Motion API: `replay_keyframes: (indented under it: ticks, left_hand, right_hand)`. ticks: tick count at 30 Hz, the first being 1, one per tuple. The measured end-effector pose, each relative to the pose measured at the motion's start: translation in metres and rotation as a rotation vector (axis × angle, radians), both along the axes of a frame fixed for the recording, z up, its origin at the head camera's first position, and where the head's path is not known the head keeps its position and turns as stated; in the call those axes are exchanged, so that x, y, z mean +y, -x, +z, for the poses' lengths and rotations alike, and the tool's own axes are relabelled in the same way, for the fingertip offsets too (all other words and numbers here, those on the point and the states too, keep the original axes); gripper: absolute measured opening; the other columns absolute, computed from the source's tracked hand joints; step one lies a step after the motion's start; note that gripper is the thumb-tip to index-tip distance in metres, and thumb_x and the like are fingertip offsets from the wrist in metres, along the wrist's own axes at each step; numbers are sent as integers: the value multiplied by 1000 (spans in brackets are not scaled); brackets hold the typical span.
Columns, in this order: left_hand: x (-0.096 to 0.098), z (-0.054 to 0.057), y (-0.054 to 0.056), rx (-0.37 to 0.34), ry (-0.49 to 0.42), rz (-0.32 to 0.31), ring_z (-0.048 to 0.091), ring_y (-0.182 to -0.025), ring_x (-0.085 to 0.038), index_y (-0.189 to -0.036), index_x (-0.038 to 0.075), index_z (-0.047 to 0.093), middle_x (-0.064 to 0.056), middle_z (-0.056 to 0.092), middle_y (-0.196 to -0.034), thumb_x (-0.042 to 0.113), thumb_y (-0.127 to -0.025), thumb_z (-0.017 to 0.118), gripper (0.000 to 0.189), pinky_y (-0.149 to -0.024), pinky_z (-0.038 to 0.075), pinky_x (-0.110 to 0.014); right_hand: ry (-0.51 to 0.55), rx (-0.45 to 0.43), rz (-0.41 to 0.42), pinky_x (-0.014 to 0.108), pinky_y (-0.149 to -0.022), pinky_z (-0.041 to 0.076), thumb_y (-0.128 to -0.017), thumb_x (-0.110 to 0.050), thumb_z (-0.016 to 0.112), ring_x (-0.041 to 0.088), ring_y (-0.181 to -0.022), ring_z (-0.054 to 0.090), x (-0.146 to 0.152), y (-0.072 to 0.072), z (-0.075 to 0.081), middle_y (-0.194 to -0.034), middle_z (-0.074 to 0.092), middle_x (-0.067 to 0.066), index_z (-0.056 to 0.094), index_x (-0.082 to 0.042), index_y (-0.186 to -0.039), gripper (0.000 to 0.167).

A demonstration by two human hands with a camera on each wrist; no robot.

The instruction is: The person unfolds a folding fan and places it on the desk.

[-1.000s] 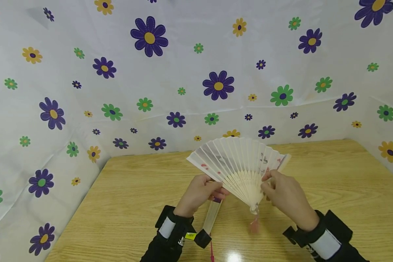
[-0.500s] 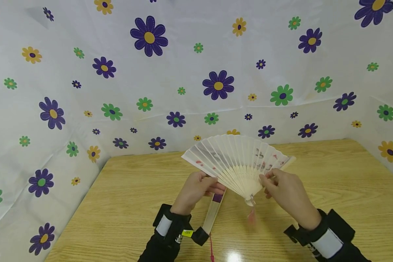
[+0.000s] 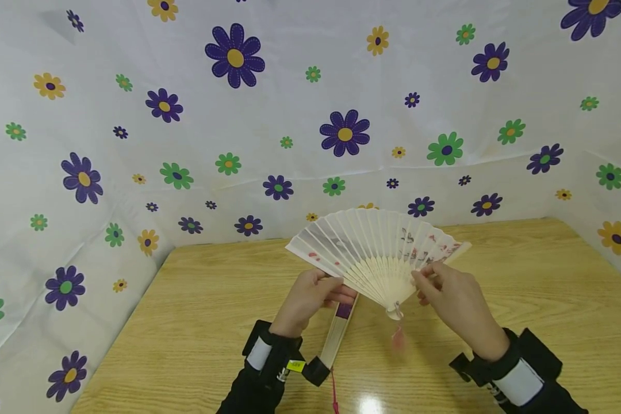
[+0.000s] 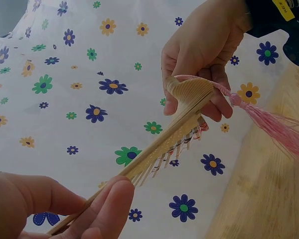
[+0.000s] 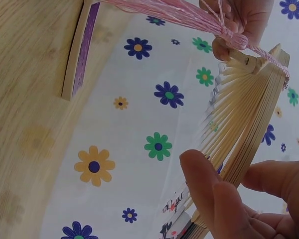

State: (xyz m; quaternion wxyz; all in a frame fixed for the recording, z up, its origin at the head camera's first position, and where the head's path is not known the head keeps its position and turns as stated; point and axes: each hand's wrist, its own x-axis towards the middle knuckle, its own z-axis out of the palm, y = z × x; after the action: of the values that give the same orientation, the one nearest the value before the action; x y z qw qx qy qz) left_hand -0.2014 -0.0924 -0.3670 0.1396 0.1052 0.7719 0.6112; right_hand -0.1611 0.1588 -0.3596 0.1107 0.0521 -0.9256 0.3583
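Note:
A pale folding fan (image 3: 372,247) with cream ribs and printed red and dark figures is spread wide above the table. My left hand (image 3: 313,299) pinches its left outer rib between thumb and fingers, as the left wrist view also shows. On the other side, my right hand (image 3: 455,299) pinches the right-hand ribs, where several still lie stacked together. From the fan's pivot hangs a pink tassel (image 4: 274,124). Below my left hand lies a second, folded fan (image 3: 336,333) with a purple part and a red cord; its far end is hidden behind the left fingers and the open fan.
The wooden table (image 3: 212,322) spreads out beneath both hands. White cloth (image 3: 290,92) with purple, green and yellow flowers rises behind it and along both sides. Black wrist straps with cameras sit on both forearms.
The spread fan has opened somewhat wider and risen slightly. Its pivot and tassel have shifted up and a little left. Both hands keep their pinch, and the folded fan has stayed put.

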Motion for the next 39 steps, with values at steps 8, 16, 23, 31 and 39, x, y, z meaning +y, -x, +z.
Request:
replay_keyframes:
  ticks: [8,16,23,31,39]
  left_hand:
    - [-2,1,1,-10,-38,3,70,-74,2,-122,-10,67,-13,80,-96,13,-105,49,33,-69,46,-20]
    - [-4,2,2,-7,-49,11,72,-75,1,-127,-8,65,-13,80,-97,14,-106,49,34,-69,47,-20]
    - [-7,4,3,-5,-56,26,74,-79,-2,-129,-9,63,-14,80,-98,13,-106,49,35,-68,50,-19]
    - [-9,4,3,-9,-61,31,71,-76,1,-126,-10,64,-9,80,-94,12,-105,49,34,-66,46,-17]
    - [-8,5,3,2,-78,72,72,-77,1,-123,-10,65,-5,80,-91,11,-105,50,32,-67,46,-18]
  right_hand:
    - [19,-15,-7,26,-54,44,-104,-17,58,22,-67,74,3,0,1,-73,74,7,67,2,-98,22]
    - [17,-10,10,24,-54,43,-102,-17,63,15,-65,70,4,0,1,-72,74,4,67,1,-99,18]
    - [67,0,103,22,-61,50,-96,-21,73,15,-70,73,11,1,5,-77,77,3,67,-4,-99,18]
    - [135,-76,195,22,-64,54,-90,-12,78,12,-73,73,23,6,6,-85,79,8,67,-1,-105,22]
    - [119,-87,172,23,-64,54,-91,-11,76,17,-72,74,22,5,7,-82,79,8,67,1,-105,21]
